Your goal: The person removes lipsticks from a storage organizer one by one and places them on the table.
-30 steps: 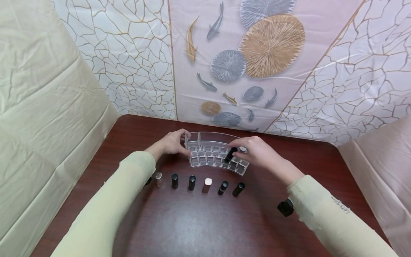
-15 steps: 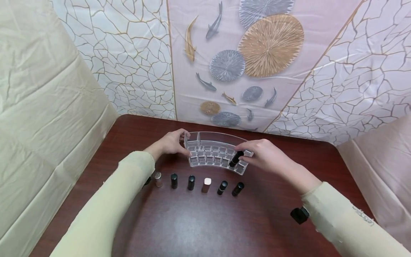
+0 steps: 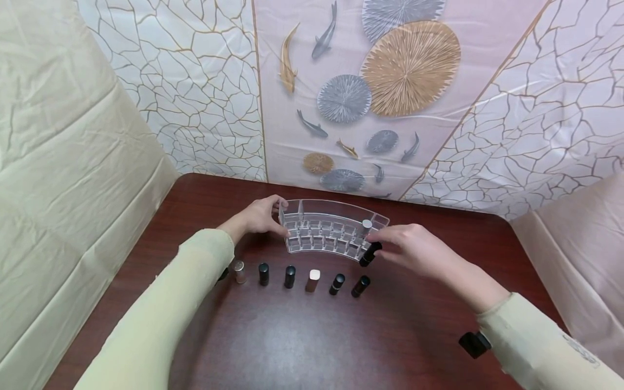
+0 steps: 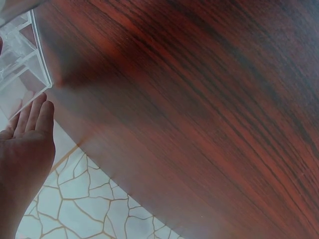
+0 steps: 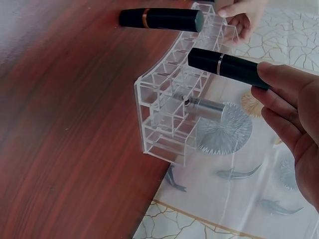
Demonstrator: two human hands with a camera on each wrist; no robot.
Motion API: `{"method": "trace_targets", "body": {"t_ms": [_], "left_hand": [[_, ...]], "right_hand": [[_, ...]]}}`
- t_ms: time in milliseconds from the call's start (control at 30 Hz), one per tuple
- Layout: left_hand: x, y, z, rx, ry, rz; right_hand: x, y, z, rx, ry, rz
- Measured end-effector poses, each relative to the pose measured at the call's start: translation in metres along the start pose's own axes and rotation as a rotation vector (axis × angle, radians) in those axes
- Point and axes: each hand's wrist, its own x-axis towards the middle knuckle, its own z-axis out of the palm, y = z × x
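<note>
A curved, clear lipstick organizer [image 3: 319,245] with stepped compartments stands towards the back of the table. My left hand [image 3: 260,218] holds its left end, thumb at the front and fingers behind; in the left wrist view the fingers [image 4: 42,117] lie along the end wall. Between thumb and fingertips, my right hand [image 3: 411,246] pinches a black lipstick [image 5: 229,68] with a thin silver band. That lipstick is tilted close over the front compartment at the organizer's right end. Behind it, a silver-capped lipstick [image 3: 366,224] stands in a compartment of a farther row.
Before the organizer runs a row of upright lipsticks: one with a glittery cap [image 3: 240,272], several black ones including a copper-banded one [image 5: 164,20], and one with a pale square top [image 3: 313,280]. A patterned cloth backdrop [image 3: 341,146] hangs behind the table [image 3: 287,341].
My right hand has carried the black lipstick rightward and nearer along the organizer's front row, uncovering the silver-capped lipstick. My left hand stays at the left end.
</note>
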Motion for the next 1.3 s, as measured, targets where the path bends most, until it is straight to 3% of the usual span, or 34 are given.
{"method": "trace_targets", "body": {"t_ms": [467,800,1300], "left_hand": [[0.001,0.002,-0.001,0.022,-0.008,-0.009],[0.001,0.002,0.000,0.025,-0.001,-0.009],[0.002,0.000,0.000,0.038,-0.004,-0.011]], "right_hand": [[-0.026,-0.003,0.003,-0.018,0.008,0.018],[-0.046,-0.005,0.018,0.000,0.022,0.026],[-0.057,-0.008,0.034,0.027,0.049,0.003]]}}
